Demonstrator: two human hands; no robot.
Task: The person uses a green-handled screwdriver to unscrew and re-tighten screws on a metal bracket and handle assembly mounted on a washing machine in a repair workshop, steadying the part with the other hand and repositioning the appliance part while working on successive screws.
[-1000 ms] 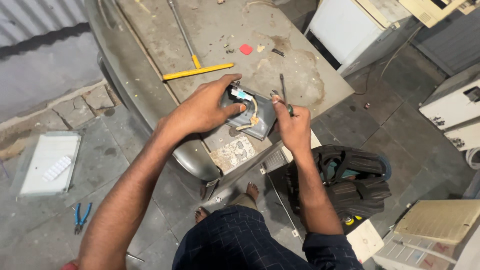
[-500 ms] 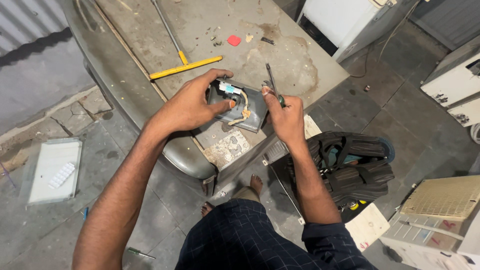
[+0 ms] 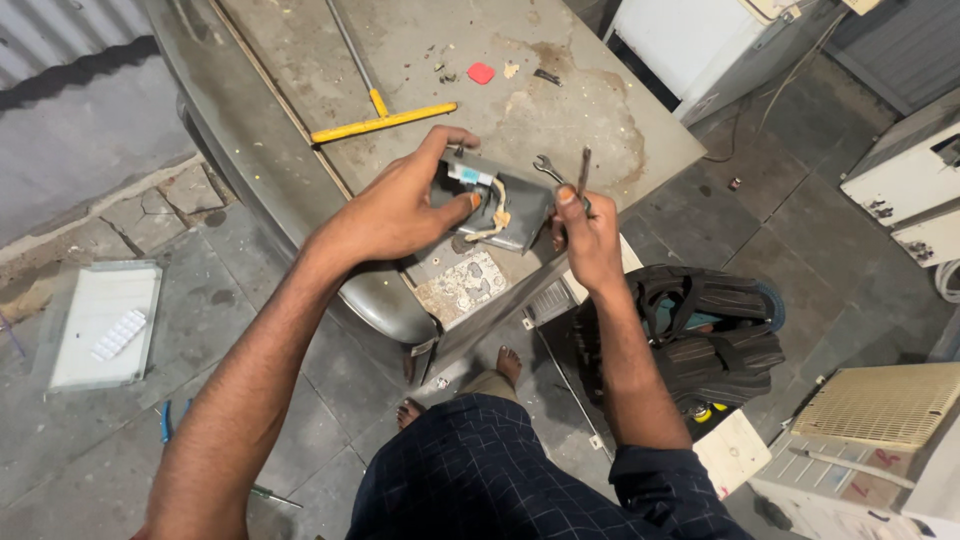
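My left hand (image 3: 400,205) grips a small grey metal box (image 3: 518,215) with wires and a pale blue part on top, holding it above the near edge of a large grey metal panel (image 3: 560,90). My right hand (image 3: 583,228) is at the box's right side and holds a thin dark tool (image 3: 583,168) that points upward. A small spanner (image 3: 547,166) lies on the panel just behind the box. Below the box, a patch with worn paint or a torn sticker (image 3: 462,287) shows on the panel's curved edge.
A yellow T-handled tool (image 3: 383,120) and a small red piece (image 3: 481,72) lie on the panel. A black bag (image 3: 715,335) sits on the floor at my right, a white tray (image 3: 100,325) at the left, white appliance housings (image 3: 905,190) at the right. My bare feet (image 3: 508,362) are under the panel.
The view has shifted, so the panel and hands sit lower in the frame. My left hand still holds the box; my right hand has raised the thin tool upright beside it.
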